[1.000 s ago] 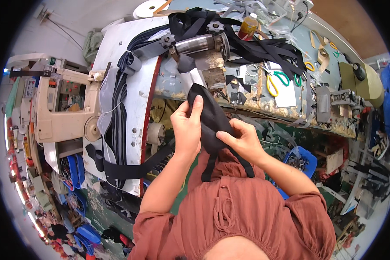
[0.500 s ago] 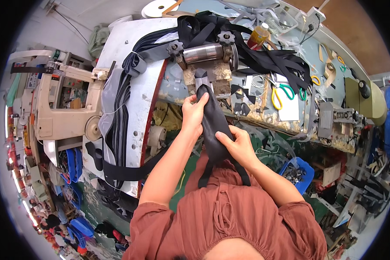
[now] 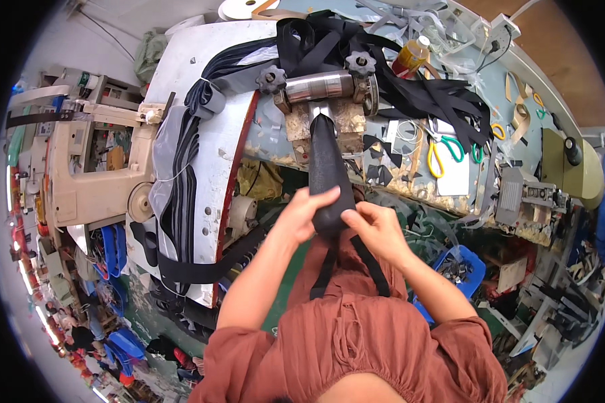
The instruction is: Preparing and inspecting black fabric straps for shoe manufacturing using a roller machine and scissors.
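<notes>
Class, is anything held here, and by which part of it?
A black fabric piece, by its end nearest the body: left hand at left side, right hand at right.

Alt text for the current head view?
A person's left hand and right hand hold the near end of a black fabric strip, its far end near a metal roller. Scissors lie right; a beige sewing machine stands left.

Past the black fabric (image 3: 328, 161), a metal roller (image 3: 320, 87) and 2 knobs (image 3: 271, 78) block the way; scissors (image 3: 435, 161) and a bottle (image 3: 411, 57) obstruct the right. A gap separates the left hand (image 3: 301, 213) from the white table (image 3: 215, 168).
</notes>
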### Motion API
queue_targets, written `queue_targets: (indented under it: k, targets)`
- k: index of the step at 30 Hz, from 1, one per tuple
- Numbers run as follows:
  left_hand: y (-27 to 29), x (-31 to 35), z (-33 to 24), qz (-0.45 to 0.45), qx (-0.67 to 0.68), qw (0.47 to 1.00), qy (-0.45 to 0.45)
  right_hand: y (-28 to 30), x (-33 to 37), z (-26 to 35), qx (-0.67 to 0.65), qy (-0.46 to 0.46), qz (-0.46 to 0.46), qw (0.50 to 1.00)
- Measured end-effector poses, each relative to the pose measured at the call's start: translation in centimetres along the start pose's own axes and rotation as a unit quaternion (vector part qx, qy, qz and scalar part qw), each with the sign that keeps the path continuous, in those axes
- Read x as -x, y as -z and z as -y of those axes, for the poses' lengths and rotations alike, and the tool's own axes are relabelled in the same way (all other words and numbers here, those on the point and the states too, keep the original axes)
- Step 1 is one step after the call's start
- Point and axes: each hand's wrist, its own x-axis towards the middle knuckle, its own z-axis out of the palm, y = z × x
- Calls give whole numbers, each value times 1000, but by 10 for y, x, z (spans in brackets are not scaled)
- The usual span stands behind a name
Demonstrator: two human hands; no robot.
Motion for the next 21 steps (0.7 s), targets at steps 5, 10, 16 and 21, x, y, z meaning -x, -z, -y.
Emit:
queue_targets:
  k: [5, 10, 16, 21]
  targets:
    - [-7, 52, 36, 21, 12, 998, 51, 15, -47, -26, -268, -89, -15, 959]
    - [-17, 78, 59, 8, 47, 997, 64, -20, -72, -4, -577, -144, 199, 779]
    - [-17, 97, 65, -28, -1, 998, 54, -42, -72, 6, -609, -186, 185, 748]
    - [-12, 105, 62, -44, -45, 994, 94, -44, -69, 10, -591, -198, 161, 765]
